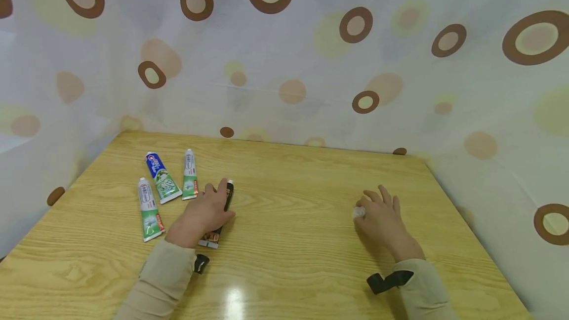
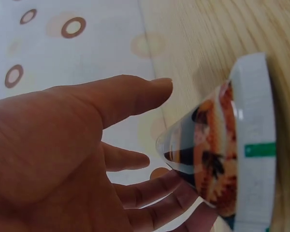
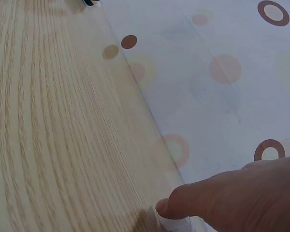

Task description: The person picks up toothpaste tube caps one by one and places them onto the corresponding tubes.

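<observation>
A dark tube [image 1: 215,237] with a white cap and food pictures lies on the table under my left hand [image 1: 206,214]. In the left wrist view the hand [image 2: 82,145] has its thumb apart from the tube [image 2: 215,154], its fingers lightly bent along the far side. My right hand [image 1: 382,219] pinches a small whitish, translucent item [image 1: 359,212] at the table's right. In the right wrist view the right hand's thumb [image 3: 232,198] touches this item [image 3: 176,224], which is mostly cut off by the frame edge.
Left of my left hand lie a blue and green tube [image 1: 163,177] and two white and green tubes, one upright-pointing [image 1: 189,174] and one nearer [image 1: 150,209]. The wooden table [image 1: 293,221] meets a patterned cloth [image 1: 311,78] behind and at both sides.
</observation>
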The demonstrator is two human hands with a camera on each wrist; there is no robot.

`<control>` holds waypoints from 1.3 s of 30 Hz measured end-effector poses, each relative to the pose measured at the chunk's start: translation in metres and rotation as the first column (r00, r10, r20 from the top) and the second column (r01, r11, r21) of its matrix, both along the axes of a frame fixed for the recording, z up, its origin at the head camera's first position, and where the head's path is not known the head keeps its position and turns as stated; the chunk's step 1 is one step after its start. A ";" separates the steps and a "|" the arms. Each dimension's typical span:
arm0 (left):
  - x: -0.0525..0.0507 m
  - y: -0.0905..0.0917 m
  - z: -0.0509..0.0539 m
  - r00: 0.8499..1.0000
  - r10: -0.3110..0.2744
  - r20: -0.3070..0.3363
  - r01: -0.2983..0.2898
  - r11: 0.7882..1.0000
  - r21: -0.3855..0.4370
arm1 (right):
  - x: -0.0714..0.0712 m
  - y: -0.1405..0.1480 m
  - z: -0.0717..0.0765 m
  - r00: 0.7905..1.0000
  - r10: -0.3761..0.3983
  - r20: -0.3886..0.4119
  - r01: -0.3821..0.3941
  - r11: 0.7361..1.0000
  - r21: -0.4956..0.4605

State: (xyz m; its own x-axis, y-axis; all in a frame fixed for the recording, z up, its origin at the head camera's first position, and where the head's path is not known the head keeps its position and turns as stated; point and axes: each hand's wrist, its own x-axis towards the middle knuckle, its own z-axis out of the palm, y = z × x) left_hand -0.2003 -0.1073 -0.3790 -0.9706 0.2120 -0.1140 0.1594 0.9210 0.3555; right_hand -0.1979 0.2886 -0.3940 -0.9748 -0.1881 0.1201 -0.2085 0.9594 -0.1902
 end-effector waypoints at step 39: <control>-0.010 -0.013 0.001 0.999 -0.033 -0.013 0.033 0.998 0.058 | -0.010 -0.021 0.002 0.989 0.028 -0.148 -0.048 0.990 -0.130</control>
